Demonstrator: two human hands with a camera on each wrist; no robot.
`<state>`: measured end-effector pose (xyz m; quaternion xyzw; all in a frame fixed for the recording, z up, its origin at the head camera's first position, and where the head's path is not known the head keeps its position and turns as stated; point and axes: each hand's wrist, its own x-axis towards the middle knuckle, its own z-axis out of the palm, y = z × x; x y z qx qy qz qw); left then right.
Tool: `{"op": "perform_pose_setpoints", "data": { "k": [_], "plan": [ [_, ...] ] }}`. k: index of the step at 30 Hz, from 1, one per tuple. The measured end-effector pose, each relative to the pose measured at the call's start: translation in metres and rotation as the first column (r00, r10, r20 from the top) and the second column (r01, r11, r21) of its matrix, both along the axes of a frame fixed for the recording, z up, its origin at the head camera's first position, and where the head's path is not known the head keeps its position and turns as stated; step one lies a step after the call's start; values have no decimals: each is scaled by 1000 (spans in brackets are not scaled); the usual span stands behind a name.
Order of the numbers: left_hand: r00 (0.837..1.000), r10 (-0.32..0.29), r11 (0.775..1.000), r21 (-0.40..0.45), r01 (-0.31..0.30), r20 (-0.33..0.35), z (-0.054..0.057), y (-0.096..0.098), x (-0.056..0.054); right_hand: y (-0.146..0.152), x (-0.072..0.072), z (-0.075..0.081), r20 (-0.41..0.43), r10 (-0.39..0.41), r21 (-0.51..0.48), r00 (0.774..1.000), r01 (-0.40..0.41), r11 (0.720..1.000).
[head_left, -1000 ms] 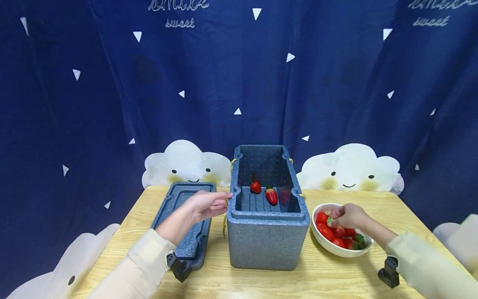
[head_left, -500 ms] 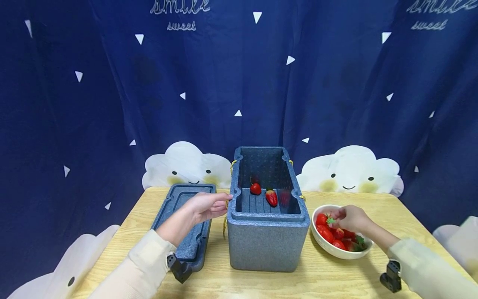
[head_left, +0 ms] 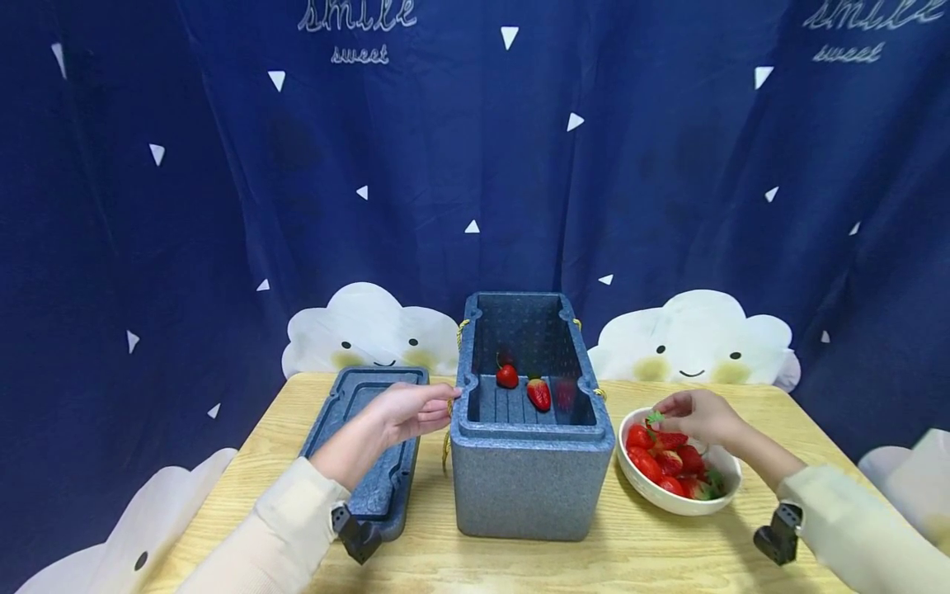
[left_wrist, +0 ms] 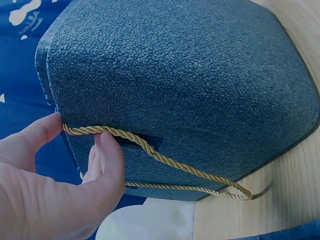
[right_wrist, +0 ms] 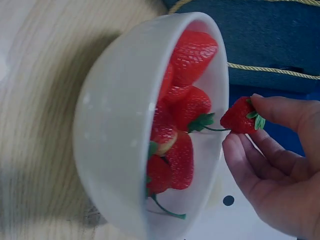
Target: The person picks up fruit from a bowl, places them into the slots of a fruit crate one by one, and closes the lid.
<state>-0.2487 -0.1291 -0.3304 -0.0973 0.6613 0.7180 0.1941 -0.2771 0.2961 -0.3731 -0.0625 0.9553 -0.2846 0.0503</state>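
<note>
In the right wrist view, my right hand [right_wrist: 285,160] pinches a red strawberry [right_wrist: 239,117] with green leaves between thumb and fingers, just past the rim of a white bowl [right_wrist: 115,115]. Several more strawberries [head_left: 644,466] lie in the bowl. My left hand [head_left: 411,410] reaches to the left side of a deep blue-grey foam box [head_left: 527,487], its fingers fairly straight. Its fingertips touch the box near the top edge, beside a twisted gold cord [left_wrist: 170,160]. Inside the box, two strawberries, one small [head_left: 507,376] and one longer [head_left: 538,394], rest on the ribbed floor.
A blue-grey lid [head_left: 371,487] lies flat on the wooden table [head_left: 519,569] left of the box, partly under my left arm. Behind the table hangs a dark blue curtain [head_left: 416,165] with white cloud shapes [head_left: 690,330] along its foot.
My right hand has risen slightly out of the bowl with a strawberry pinched in it. My left hand keeps its place at the box.
</note>
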Motion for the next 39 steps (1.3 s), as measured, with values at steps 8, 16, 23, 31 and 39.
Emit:
{"op": "perform_pose_setpoints", "data": {
  "k": [8,16,23,31,39],
  "plan": [
    [1000,-2,1000,-2,2,-7,-1,0,0,-2,-6,9,-112,85,-90,990,-96,991],
    [1000,5,1000,-11,-5,-8,0,1,0,-4,-15,20,-95,72,-186,993,-89,978],
    [1000,1,1000,-11,-1,-6,0,1,0,-8,-22,30,-117,38,-233,992,-64,970],
    [1000,-1,1000,-8,1,-6,1,1,0,-13,-29,40,-164,43,-298,986,-91,950],
    [1000,-1,1000,2,1,-7,0,1,1,-23,-34,54,-172,44,-278,984,-91,956]
  ]
}}
